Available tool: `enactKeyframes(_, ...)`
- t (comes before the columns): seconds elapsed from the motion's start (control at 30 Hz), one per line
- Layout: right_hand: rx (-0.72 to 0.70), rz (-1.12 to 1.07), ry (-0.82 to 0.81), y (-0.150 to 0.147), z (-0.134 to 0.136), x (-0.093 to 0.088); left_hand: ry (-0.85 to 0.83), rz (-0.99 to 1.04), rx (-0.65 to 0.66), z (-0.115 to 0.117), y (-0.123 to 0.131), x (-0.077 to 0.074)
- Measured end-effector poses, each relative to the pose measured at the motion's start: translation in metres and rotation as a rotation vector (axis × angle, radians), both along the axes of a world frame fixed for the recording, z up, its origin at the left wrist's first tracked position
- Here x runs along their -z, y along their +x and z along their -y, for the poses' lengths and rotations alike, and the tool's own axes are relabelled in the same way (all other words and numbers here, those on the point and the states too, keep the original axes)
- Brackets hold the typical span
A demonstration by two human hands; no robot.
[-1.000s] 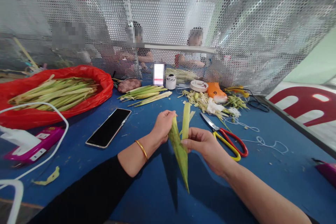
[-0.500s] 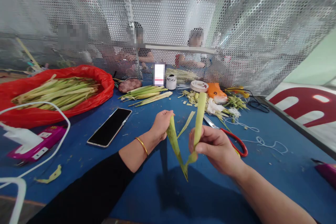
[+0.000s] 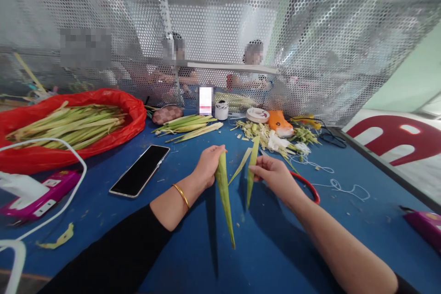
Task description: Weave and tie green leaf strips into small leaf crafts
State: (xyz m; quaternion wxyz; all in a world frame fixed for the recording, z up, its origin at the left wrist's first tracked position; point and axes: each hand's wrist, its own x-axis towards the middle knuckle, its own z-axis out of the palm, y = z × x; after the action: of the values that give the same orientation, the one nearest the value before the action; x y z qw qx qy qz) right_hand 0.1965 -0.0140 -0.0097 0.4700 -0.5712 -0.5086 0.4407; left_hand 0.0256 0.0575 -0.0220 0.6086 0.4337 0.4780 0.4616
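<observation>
My left hand (image 3: pixel 210 165) pinches the upper end of a long, pale green leaf, perhaps a corn husk (image 3: pixel 225 202), which hangs down and narrows to a point. To its right, my right hand (image 3: pixel 275 174) holds a shorter green leaf strip (image 3: pixel 251 179) between thumb and fingers, its lower end near the table. The two pieces are apart. Between the hands lies a loose thin leaf strip (image 3: pixel 240 165) on the blue table (image 3: pixel 213 262). Red-handled scissors (image 3: pixel 312 188) lie partly hidden behind my right hand and forearm.
At left, a red plastic bag (image 3: pixel 134 124) holds many leaves, near a phone (image 3: pixel 141 170) and a purple power strip (image 3: pixel 65 183). A leaf bundle (image 3: pixel 188 124), a tape roll (image 3: pixel 257 115) and scraps (image 3: pixel 258 131) line the back, before a perforated metal screen (image 3: pixel 220 18). People sit behind it.
The strip in my right hand has separated from the long leaf's lower end. My right hand has moved farther back, and its strip now hangs lower. My left hand keeps its leaf.
</observation>
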Motion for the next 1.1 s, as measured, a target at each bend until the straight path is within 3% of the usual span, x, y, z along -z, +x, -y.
enactKeyframes(0.07, 0.167, 0.191, 0.087, 0.002, -0.005, 0.008, 0.034, 0.018, 0.088, 0.007, 0.001, -0.005)
enactKeyframes(0.13, 0.21, 0.237, 0.152, -0.001, -0.003, 0.008, 0.078, 0.026, 0.196, 0.014, 0.003, -0.009)
enactKeyframes(0.27, -0.075, -0.067, -0.019, -0.018, 0.01, -0.003, 0.179, 0.023, 0.359, 0.028, 0.008, -0.013)
enactKeyframes(0.37, -0.086, -0.208, -0.065, -0.029, 0.016, -0.006, 0.191, 0.038, 0.427, 0.032, 0.01, -0.013)
enactKeyframes(0.53, -0.055, -0.292, -0.02, -0.029, 0.015, -0.003, 0.05, -0.017, 0.441, 0.029, 0.008, -0.014)
enactKeyframes(0.7, -0.048, -0.342, -0.028, -0.024, 0.015, -0.004, -0.049, 0.055, 0.442, 0.027, 0.004, -0.014)
enactKeyframes(0.87, -0.001, -0.471, -0.087, -0.021, 0.014, -0.003, -0.061, 0.019, 0.498, 0.028, 0.004, -0.017)
enactKeyframes(1.1, 0.028, -0.418, -0.066, -0.02, 0.011, -0.005, -0.005, -0.035, 0.53, 0.03, 0.007, -0.016)
